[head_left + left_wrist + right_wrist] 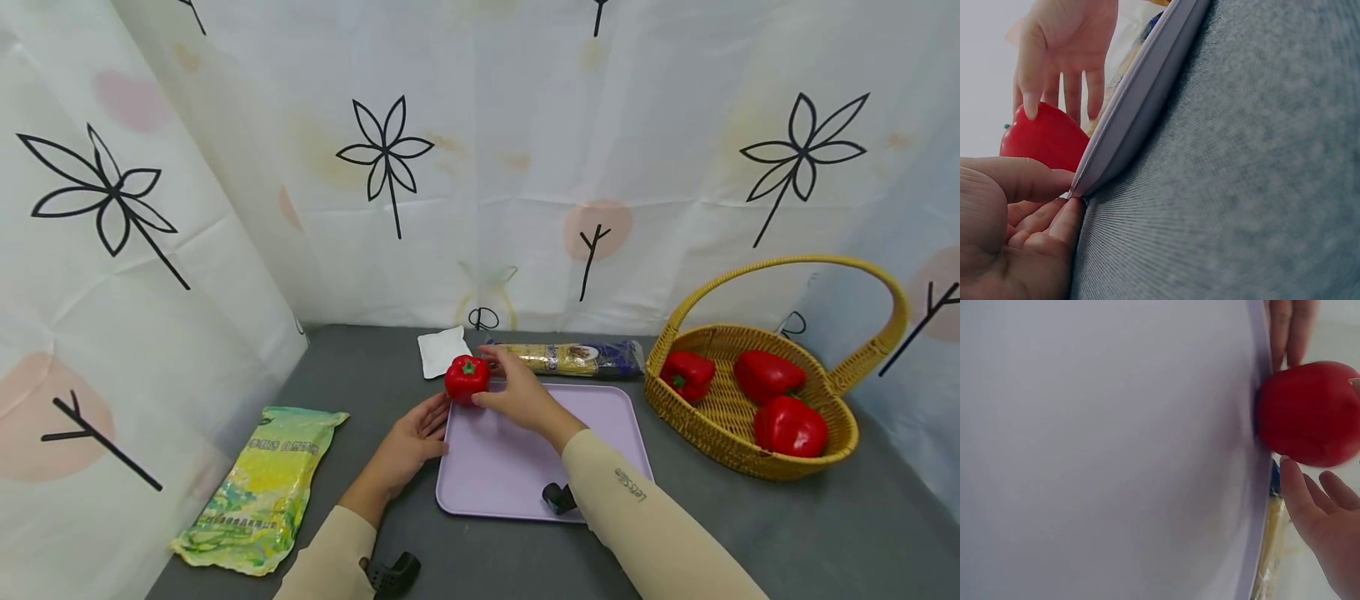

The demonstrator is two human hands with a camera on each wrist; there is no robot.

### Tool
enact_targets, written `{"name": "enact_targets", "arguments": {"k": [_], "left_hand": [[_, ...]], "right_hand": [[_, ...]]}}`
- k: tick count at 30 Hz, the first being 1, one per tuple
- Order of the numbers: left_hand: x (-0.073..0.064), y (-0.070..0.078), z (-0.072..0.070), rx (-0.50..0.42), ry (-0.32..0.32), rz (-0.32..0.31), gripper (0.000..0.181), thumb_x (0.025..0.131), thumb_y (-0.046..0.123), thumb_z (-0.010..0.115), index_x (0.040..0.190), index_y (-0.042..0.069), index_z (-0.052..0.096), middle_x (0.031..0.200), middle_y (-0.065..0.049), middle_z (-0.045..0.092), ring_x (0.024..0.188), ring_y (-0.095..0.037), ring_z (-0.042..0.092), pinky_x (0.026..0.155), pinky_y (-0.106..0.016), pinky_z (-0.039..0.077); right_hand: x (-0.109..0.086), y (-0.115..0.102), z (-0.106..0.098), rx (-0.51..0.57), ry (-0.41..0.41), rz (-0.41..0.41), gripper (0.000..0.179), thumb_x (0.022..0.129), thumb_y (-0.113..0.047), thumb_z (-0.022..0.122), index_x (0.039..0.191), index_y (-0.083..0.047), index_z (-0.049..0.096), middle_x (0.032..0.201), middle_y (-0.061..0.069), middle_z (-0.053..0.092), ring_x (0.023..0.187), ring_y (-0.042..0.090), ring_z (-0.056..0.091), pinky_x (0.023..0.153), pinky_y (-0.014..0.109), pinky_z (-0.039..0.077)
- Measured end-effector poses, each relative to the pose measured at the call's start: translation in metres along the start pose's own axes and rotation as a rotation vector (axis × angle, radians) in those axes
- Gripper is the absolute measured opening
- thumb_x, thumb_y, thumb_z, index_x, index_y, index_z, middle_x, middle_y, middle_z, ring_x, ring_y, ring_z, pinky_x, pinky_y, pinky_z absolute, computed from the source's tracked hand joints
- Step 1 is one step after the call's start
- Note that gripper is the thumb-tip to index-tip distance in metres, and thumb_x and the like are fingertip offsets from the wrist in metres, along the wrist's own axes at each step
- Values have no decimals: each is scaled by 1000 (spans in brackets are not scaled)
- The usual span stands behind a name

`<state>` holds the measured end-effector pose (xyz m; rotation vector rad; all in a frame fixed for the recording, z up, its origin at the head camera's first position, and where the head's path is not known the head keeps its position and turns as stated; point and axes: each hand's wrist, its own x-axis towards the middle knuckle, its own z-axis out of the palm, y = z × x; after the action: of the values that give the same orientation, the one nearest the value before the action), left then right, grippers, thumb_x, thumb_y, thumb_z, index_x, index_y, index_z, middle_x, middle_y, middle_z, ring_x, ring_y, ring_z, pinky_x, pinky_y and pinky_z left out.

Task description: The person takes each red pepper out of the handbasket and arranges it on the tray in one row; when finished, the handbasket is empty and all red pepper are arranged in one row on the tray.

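Observation:
A red bell pepper (467, 379) with a green stem sits at the far left corner of a lilac tray (525, 475). My right hand (521, 396) reaches over the tray to the pepper. Its thumb touches one side, while the fairly straight fingers spread along the far side, as the left wrist view shows. At the tray's left edge is my left hand (408, 442). In the left wrist view its thumb and fingertips pinch the tray's rim (1119, 119), just beside the pepper (1044, 137).
Behind the tray lie a pack of spaghetti (573, 358) and a white square packet (444, 352). A yellow-green bag (262, 492) rests at the left. On the right stands a handled wicker basket (708, 437) holding three red bell peppers (791, 427). Patterned white cloth (480, 167) hangs behind.

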<state>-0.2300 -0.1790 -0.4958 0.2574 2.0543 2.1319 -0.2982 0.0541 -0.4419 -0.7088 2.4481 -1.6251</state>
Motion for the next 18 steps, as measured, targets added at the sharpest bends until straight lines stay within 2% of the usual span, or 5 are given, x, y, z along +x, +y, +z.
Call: {"name": "enact_targets", "arguments": {"k": [8,14,18], "left_hand": [[1,1,0,4,9,-12,85,88,-23,58,167,-8,30,172,-25,32,158,-39,32,119,-40,40],[3,-1,-3,8,1,-7,85,89,-23,58,167,-8,30,172,-25,31,159,-39,32,118,-39,40],[2,-1,-2,12,-1,-13,85,89,-22,59,167,-7,30,172,-25,32,159,-39,32,119,-40,40]], "right_hand": [[-35,0,-31,62,28,9,78,100,-15,81,167,-13,40,160,23,49,143,46,51,111,62,50],[-58,-2,-58,69,46,-40,71,103,-21,78,164,-11,43,154,23,53,140,49,53,111,66,47],[-77,-3,-80,72,74,-104,64,106,-17,73,162,-8,43,152,25,53,138,51,53,108,62,52]]}}
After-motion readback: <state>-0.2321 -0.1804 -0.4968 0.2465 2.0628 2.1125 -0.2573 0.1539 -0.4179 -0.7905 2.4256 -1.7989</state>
